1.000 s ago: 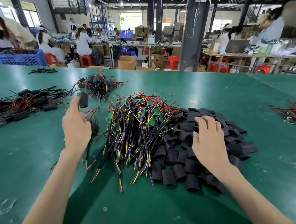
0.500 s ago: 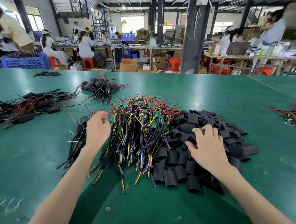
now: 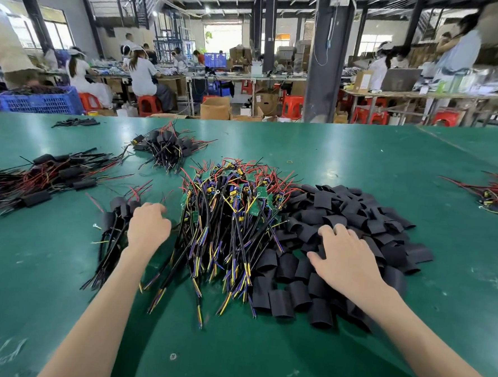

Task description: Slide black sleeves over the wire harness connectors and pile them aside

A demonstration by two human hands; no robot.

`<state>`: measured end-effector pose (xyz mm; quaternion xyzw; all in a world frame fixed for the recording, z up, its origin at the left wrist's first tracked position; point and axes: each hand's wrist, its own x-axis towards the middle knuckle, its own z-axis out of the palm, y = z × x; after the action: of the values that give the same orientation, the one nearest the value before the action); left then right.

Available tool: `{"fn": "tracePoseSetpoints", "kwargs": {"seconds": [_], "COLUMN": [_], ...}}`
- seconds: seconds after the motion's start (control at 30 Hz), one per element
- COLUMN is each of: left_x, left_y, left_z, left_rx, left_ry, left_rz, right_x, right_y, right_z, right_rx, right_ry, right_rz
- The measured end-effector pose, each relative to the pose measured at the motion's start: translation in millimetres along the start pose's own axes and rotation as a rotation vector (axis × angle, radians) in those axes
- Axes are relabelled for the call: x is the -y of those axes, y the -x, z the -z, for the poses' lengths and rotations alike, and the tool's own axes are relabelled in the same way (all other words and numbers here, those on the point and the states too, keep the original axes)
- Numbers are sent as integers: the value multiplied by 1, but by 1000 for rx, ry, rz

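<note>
Fingers (image 3: pixel 156 209) of left hand (image 3: pixel 149 230) curled, tips hidden (grip unclear); right hand (image 3: pixel 347 260) spread on sleeves (image 3: pixel 343 205).

Left hand (image 3: pixel 149 229) curled; right hand (image 3: pixel 346 260) spread, palm down.

A green worktop (image 3: pixel 360 154) is stretching across the lower frame. At the upper left a blue crate (image 3: pixel 40 102) is sitting at its far edge, and people in white (image 3: pixel 142 77) are sitting on red stools (image 3: pixel 149 105) at benches behind. A dark pillar (image 3: pixel 327 56) is standing at upper centre, with cardboard boxes (image 3: pixel 216 107) lying left of its foot. A laptop (image 3: pixel 400 79) is standing open at the upper right.
</note>
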<state>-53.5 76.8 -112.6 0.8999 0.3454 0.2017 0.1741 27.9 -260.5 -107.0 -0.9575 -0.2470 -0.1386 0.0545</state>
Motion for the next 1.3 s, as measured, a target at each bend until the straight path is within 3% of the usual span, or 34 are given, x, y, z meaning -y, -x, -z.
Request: {"fn": "tracePoseSetpoints", "kwargs": {"seconds": [0.2, 0.4, 0.6, 0.77, 0.9, 1.0, 1.17, 1.3], "left_x": [5, -20, -26, -29, -33, -37, -52, -55], "left_y": [-3, -4, 2, 5, 9, 5, 6, 11], "left_z": [-5, -10, -5, -2, -1, 6, 22, 33], "left_rx": [-33, 96, -48, -25, -108, -128, 24, 79], "left_ry": [102, 470, 657, 534, 429, 720, 1239, 1257], "left_rz": [-42, 14, 9, 66, -25, 60, 131, 100], "right_x": [3, 4, 4, 5, 4, 3, 3, 4], "right_y": [2, 3, 1, 0, 1, 1, 1, 0], "right_z": [3, 7, 7, 8, 7, 8, 8, 9], "right_rx": [8, 23, 36, -2, -13, -32, -62, -106], "right_ry": [-38, -152, -366, -458, -476, -486, -518, -541], "right_rz": [-18, -31, -9, -12, 8, 5, 9, 8]}}
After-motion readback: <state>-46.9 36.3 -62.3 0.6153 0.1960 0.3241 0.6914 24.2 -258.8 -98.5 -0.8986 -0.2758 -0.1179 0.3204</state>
